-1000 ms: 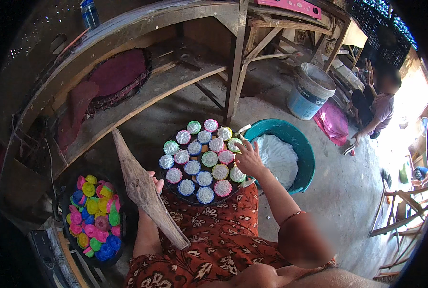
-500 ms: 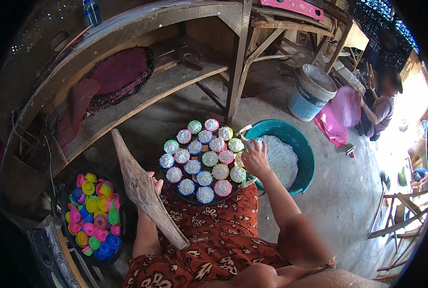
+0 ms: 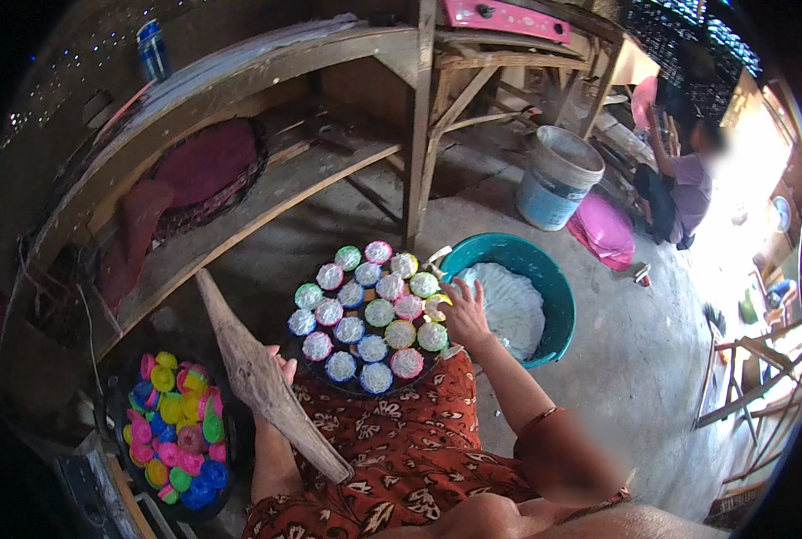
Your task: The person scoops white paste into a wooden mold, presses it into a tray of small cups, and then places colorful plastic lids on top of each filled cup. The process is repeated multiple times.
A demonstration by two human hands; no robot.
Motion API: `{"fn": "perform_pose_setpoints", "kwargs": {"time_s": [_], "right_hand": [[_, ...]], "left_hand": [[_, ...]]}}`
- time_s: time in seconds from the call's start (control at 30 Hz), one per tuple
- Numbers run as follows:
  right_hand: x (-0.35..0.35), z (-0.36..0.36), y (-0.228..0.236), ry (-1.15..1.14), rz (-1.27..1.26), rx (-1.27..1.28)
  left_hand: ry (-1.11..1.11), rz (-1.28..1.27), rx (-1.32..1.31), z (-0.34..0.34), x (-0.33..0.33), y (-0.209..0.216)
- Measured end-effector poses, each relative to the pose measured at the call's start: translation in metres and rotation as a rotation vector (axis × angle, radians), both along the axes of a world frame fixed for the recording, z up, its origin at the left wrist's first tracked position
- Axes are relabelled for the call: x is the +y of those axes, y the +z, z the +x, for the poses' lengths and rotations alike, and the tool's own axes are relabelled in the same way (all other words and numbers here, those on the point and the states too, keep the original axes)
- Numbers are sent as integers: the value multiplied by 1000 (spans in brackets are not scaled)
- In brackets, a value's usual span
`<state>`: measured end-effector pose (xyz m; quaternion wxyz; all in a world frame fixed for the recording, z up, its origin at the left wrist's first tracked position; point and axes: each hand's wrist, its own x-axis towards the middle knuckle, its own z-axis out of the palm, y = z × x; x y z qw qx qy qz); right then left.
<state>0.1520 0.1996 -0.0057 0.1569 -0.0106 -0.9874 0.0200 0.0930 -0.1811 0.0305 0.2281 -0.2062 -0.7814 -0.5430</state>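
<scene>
A round dark tray rests on my lap, filled with small coloured cups holding white, textured contents. My right hand is over its right edge, fingers spread, fingertips beside a yellow-rimmed cup; whether they touch it is unclear. To the right stands a teal basin with a white mass inside. My left hand is by the tray's left edge, half hidden behind a long, worn piece of wood lying slantwise over my forearm. What that hand grips, if anything, is hidden.
At my left sits a dark container of empty coloured cups. Wooden shelving stands ahead. A bucket and a pink cover are on the floor at far right, near a seated person.
The whole view has shifted slightly. My right hand's fingers have spread more beside the yellow-rimmed cup. The seated person's blurred pink item is no longer in front of them; a pink shape shows higher up.
</scene>
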Motion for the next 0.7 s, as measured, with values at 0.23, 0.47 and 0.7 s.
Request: {"fn": "perform_pose_setpoints", "kwargs": {"time_s": [0.23,0.47,0.7], "right_hand": [[-5,11,18,-49,29,-171],[-63,53,73,198,-1193,26],[-116,139,69,55,-1665,-459]], "left_hand": [[-59,11,-39,1,-11,-7],[37,-222,-292,-3,29,19],[-428,-408,31,51,125,53]]}}
